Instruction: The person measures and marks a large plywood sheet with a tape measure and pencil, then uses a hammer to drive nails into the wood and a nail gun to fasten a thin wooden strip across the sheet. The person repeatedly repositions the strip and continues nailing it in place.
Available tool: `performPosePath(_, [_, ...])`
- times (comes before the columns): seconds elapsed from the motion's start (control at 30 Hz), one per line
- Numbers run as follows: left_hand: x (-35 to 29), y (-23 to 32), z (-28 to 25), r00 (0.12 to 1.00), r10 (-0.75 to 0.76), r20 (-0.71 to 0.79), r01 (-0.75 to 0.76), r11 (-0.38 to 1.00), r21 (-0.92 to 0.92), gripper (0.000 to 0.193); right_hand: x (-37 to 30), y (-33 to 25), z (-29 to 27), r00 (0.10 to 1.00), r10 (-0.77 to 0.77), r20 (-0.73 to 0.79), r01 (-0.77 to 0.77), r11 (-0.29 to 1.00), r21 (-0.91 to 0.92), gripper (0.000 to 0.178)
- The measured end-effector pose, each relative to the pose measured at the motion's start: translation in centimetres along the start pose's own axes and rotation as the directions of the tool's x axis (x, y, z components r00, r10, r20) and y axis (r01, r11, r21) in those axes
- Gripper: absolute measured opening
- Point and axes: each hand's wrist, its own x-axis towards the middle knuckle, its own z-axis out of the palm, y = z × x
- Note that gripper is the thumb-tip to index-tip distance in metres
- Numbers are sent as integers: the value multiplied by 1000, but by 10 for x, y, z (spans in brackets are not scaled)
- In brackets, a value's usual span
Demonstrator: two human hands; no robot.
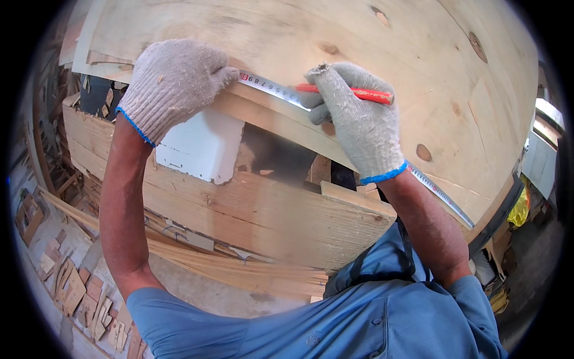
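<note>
A large plywood sheet (287,30) lies in front of me. A steel tape measure (272,88) runs along its near edge, out of my left hand, beneath my right hand and on to the sheet's right corner. My left hand (176,84), in a whitish knit glove with a blue cuff, is closed on the tape's left part; any case is hidden in the fist. My right hand (363,122), gloved alike, grips a red pencil (375,96) over the tape. The pencil lies slanted across the fingers, and its left end is near the tape's printed scale.
Below the sheet's near edge runs a thick wooden beam (239,209), with a white block (200,143) behind it. Long wooden strips (239,269) lie lower down. Wood offcuts (75,293) litter the floor at left. A yellow bag (519,206) is at right.
</note>
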Motion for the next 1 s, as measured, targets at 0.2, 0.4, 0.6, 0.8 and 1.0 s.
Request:
performPosePath(0.2, [-2,-3,7,998,22,-56,-23,1000,-17,34,0,3,1,1000,-20,8,20,999,39,24])
performPosePath(0.4, [-5,-2,8,995,30,-91,-33,999,-28,39,0,-2,2,998,56,-4,-56,997,46,26])
performPosePath(0.6, [-6,-3,11,993,39,-115,-46,997,-55,37,0,1,3,999,11,-31,-10,999,36,26])
performPosePath(0.8, [-6,-2,8,995,34,-92,-40,997,-62,36,0,11,1,997,-77,31,77,997,17,24])
performPosePath(1.0, [-8,-2,8,994,32,-102,-39,997,-60,36,-2,6,1,1000,-19,7,19,999,34,25])
